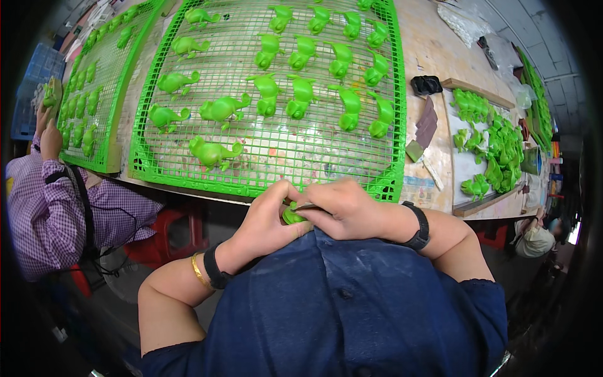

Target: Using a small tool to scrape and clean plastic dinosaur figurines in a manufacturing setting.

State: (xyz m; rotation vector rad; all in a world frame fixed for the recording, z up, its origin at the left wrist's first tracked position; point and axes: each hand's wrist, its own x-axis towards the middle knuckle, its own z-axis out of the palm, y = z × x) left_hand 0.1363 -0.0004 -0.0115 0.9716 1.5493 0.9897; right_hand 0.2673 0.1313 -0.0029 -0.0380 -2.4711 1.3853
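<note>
My left hand (267, 217) holds a small green chameleon figure (291, 217) close to my chest, mostly hidden by the fingers. My right hand (342, 207) grips a thin metal tool (305, 206) whose tip rests on the figure. Both hands touch each other just below the near edge of a green mesh tray (264, 183). Several green chameleon figures (213, 152) stand in rows on that tray. I wear a gold bangle and a dark band on the left wrist, a dark watch on the right.
A second green mesh tray (103, 164) of figures lies to the left, where a person in a checked purple shirt (38, 201) holds a figure. To the right, a wooden board (468, 169) carries a heap of green figures, with sanding blocks (426, 125) beside it.
</note>
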